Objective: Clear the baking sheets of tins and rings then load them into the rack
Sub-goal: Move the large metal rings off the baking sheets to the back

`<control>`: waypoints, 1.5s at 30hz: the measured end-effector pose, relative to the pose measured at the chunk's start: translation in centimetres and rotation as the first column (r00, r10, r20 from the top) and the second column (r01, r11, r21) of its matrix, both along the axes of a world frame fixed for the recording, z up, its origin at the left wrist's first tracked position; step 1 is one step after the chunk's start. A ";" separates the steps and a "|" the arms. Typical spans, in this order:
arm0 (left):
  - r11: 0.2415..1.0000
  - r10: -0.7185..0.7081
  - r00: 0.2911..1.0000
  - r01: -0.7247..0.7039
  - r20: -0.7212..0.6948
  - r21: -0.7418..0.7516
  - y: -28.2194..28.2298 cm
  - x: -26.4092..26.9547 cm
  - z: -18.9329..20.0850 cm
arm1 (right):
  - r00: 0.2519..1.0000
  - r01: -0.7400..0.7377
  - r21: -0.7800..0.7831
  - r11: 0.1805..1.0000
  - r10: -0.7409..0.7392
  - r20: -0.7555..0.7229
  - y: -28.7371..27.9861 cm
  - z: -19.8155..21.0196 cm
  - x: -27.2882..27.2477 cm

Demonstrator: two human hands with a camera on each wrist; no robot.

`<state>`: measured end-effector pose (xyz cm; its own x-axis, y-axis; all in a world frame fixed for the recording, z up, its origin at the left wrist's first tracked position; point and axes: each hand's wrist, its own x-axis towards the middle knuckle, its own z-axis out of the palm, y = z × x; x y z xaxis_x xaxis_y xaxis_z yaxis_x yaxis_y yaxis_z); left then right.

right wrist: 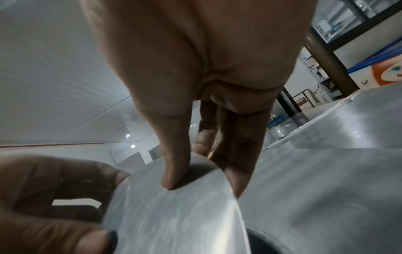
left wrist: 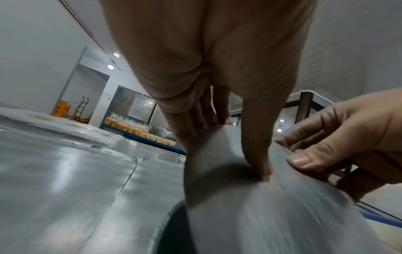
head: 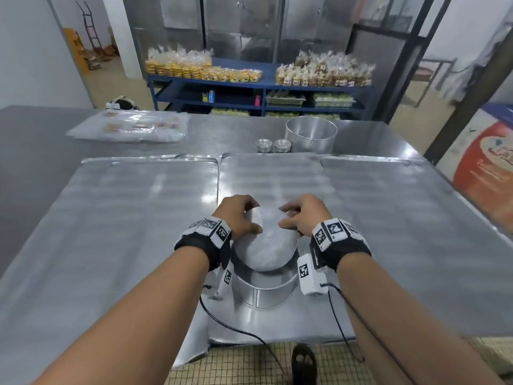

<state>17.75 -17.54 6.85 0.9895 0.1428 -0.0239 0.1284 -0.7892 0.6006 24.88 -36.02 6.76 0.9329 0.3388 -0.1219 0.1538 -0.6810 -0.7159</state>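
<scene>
Three flat steel baking sheets lie side by side: left [head: 125, 218], middle [head: 272, 176], right [head: 388, 218]. A round metal ring [head: 263, 293] stands at the near end of the middle sheet. Over it a round metal disc [head: 266, 243] is tilted, its far edge raised. My left hand [head: 241, 218] pinches the disc's left rim, thumb on top. My right hand [head: 297, 218] pinches the right rim the same way. The wrist views show the disc [left wrist: 272, 214] [right wrist: 174, 214] with a thumb [left wrist: 259, 154] [right wrist: 174, 171] pressed on its face and fingers under the edge.
A large round tin [head: 311, 134] and two stacks of small tins [head: 273, 145] stand on the table behind the sheets. Plastic-wrapped packs [head: 130, 126] lie at the back left. A blue shelf [head: 261, 87] with bagged goods stands beyond the table. No rack is in view.
</scene>
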 end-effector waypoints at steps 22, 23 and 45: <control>0.992 0.018 0.999 -0.014 -0.033 0.128 -0.8 -2.1 -4.1 | 0.987 -0.144 -0.255 0.956 0.158 0.034 -0.3 -2.8 -2.4; 0.989 0.053 0.995 -0.041 -0.085 0.139 -0.6 -1.9 -4.2 | 0.989 -0.121 -0.254 0.960 0.139 0.053 -0.6 -3.0 -2.1; 0.943 0.314 0.941 -0.294 0.127 -0.156 -2.1 8.7 -3.0 | 0.946 0.320 0.333 0.887 -0.283 -0.156 -5.2 -3.5 6.3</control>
